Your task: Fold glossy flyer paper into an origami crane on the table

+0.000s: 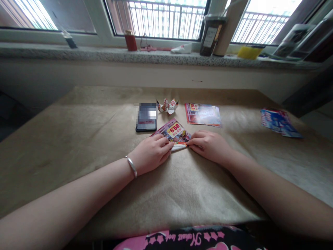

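A colourful printed paper sheet [173, 131] lies on the table in front of me, turned at an angle. Its near edge is folded over and shows a white strip. My left hand [154, 152] presses on the left end of that fold, fingers together on the paper. At the right end, the bent fingers of my right hand [208, 144] pinch the folded corner. Just beyond the sheet stands a folded paper figure [168, 106] with pointed tips. A phone [146, 118] lies left of it, its screen partly blurred out.
A stack of printed flyers [203, 114] lies behind my right hand. More blue flyers [281, 122] are at the table's right side. On the stone windowsill [99, 53] stand a red container [130, 41], a dark jar [209, 36] and a yellow item [250, 52].
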Demonstrator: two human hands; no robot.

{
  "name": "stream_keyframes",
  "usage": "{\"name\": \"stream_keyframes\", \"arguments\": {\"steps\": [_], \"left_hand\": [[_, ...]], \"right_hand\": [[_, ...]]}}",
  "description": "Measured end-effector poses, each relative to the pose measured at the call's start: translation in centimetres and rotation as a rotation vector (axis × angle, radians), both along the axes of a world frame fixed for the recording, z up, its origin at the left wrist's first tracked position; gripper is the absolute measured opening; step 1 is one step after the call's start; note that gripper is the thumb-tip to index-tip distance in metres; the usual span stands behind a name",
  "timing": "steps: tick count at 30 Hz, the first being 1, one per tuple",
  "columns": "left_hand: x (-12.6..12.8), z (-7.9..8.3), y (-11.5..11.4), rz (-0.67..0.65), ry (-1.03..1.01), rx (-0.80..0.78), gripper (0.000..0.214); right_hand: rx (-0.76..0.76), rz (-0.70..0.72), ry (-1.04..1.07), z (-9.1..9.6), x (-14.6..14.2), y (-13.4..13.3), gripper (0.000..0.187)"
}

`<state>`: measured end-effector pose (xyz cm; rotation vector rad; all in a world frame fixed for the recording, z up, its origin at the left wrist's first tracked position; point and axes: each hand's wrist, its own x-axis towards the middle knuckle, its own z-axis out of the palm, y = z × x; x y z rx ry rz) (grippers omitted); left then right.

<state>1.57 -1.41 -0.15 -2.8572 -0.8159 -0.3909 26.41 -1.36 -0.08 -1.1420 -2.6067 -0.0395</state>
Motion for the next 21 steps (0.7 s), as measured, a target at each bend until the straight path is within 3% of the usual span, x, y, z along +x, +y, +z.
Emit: {"name": "stream_keyframes", "arguments": {"steps": [7, 21], "left_hand": [[-0.01, -0.05, 0.08, -0.004, -0.001, -0.007, 0.028], [0.15, -0.03, 0.03, -0.002, 0.002, -0.001, 0.029]], "right_hand": [[0.085, 0.011, -0.136, 0.26, -0.39, -0.50, 0.023], [0.084, 0.038, -0.137, 0.39, -0.31, -0.40, 0.021]]}}
